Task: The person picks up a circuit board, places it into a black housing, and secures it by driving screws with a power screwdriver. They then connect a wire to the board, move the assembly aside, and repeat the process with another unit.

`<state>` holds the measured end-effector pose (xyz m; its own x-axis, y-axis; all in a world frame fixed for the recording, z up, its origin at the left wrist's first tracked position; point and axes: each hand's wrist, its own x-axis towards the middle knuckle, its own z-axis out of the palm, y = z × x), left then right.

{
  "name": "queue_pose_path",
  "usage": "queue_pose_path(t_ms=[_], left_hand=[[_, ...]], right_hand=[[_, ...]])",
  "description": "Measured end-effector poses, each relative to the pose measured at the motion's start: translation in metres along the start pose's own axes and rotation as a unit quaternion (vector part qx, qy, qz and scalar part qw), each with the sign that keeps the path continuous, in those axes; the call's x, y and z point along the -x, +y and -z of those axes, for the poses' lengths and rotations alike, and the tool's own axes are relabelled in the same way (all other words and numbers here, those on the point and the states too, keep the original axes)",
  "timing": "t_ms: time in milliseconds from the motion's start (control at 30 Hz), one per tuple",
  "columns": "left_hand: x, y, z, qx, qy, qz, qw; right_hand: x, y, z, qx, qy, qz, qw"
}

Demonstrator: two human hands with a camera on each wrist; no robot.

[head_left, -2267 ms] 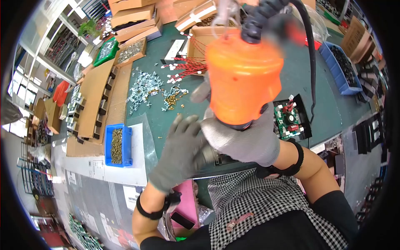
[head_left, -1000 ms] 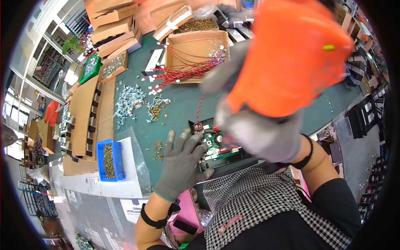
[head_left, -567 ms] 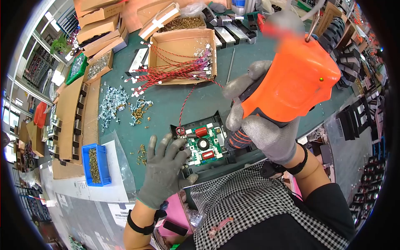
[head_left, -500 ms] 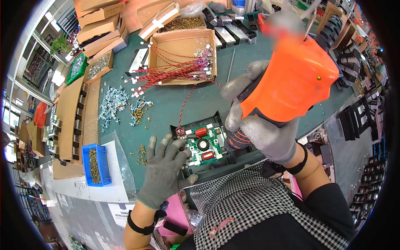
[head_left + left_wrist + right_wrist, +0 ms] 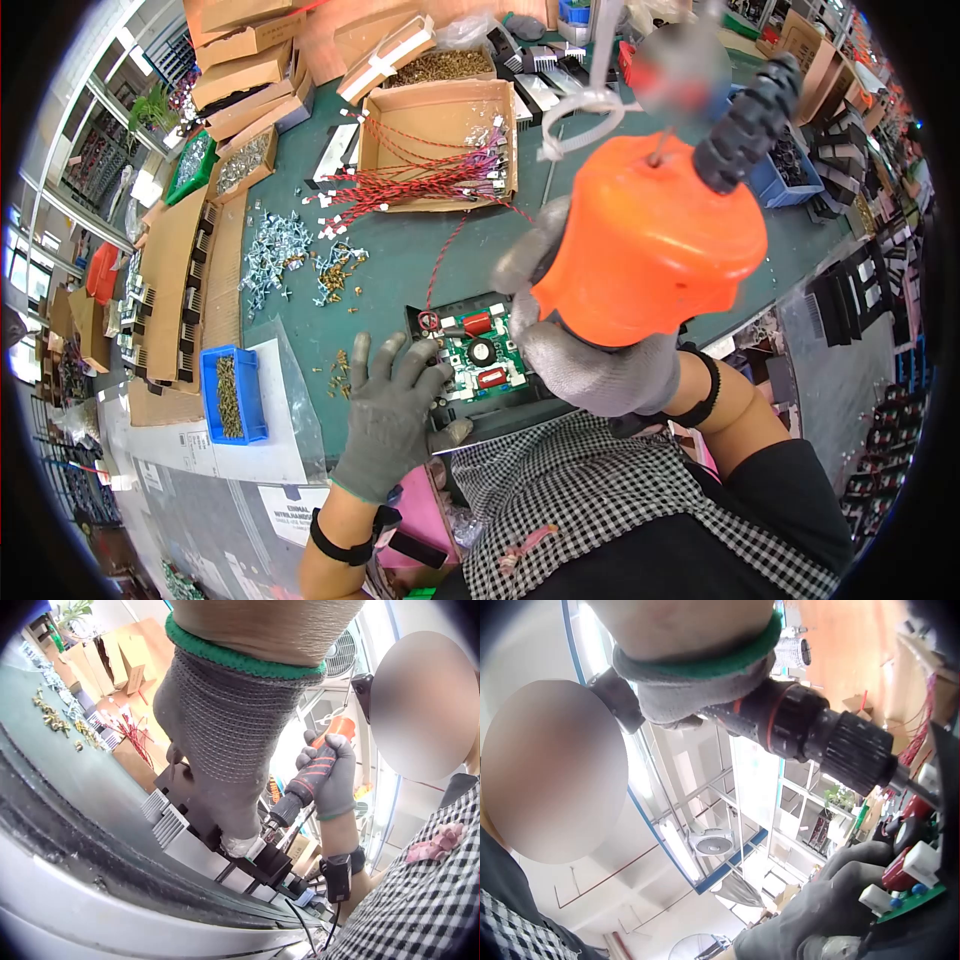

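My right hand (image 5: 610, 372) grips an orange and black electric screwdriver (image 5: 655, 245), its black ribbed cable sleeve pointing up. In the right wrist view the screwdriver's chuck (image 5: 859, 754) and bit angle down close over the circuit board (image 5: 915, 900). The green circuit board (image 5: 512, 366), with red and black components, sits inside a black housing (image 5: 520, 407); the bit is hidden in the head view. My gloved left hand (image 5: 388, 425) rests at the housing's left edge, fingers spread, thumb by the near corner. In the left wrist view, metal heatsink fins (image 5: 171, 825) show beside the housing.
Loose brass screws (image 5: 340, 375) lie left of my left hand, near a blue bin (image 5: 255, 405) of screws. Farther back are a pile of silvery fasteners (image 5: 275, 250) and a carton (image 5: 440, 100) with red-black wires (image 5: 420, 190). A white tie loop (image 5: 590, 105) hangs above the screwdriver.
My left hand has come down to the housing's edge and stays there. My right hand has swung the screwdriver from a tilt at the right to more upright, farther left over the board.
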<state>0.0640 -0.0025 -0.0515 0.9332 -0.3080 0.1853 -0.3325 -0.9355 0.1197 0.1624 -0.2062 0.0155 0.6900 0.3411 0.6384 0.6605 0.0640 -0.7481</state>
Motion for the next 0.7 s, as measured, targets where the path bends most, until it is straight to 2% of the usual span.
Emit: queue_pose_path(t_ms=[33, 100, 200, 267, 367, 500, 533, 633, 700], left_hand=[[0.0, 0.003, 0.0, 0.006, 0.009, 0.005, 1.0], [0.002, 0.006, 0.002, -0.001, -0.004, 0.017, 1.0], [0.001, 0.009, 0.004, -0.018, -0.017, 0.032, 0.999], [0.002, 0.015, 0.007, -0.032, -0.016, 0.047, 0.998], [-0.006, 0.024, 0.023, -0.059, -0.056, 0.054, 0.995], [-0.038, 0.048, 0.034, -0.025, -0.012, 0.044, 0.999], [-0.052, 0.055, 0.032, -0.016, -0.014, -0.009, 1.0], [-0.086, 0.073, 0.009, 0.091, -0.013, -0.088, 0.992], [-0.1, 0.076, -0.003, 0.075, -0.042, -0.105, 0.991]], right_hand=[[0.0, -0.001, -0.006, 0.016, 0.034, 0.017, 0.999], [0.001, 0.0, -0.002, -0.036, 0.046, 0.013, 0.998], [-0.008, -0.007, 0.02, -0.213, 0.0, -0.049, 0.976], [-0.022, -0.012, 0.048, -0.132, -0.019, 0.006, 0.991], [-0.023, -0.037, 0.072, -0.132, 0.031, -0.1, 0.986], [-0.01, -0.005, 0.085, -0.157, 0.061, -0.063, 0.984], [-0.007, -0.001, 0.086, -0.177, 0.066, -0.07, 0.98], [-0.003, 0.01, 0.083, -0.245, 0.078, -0.068, 0.964], [-0.001, 0.012, 0.087, -0.144, 0.057, -0.063, 0.986]])
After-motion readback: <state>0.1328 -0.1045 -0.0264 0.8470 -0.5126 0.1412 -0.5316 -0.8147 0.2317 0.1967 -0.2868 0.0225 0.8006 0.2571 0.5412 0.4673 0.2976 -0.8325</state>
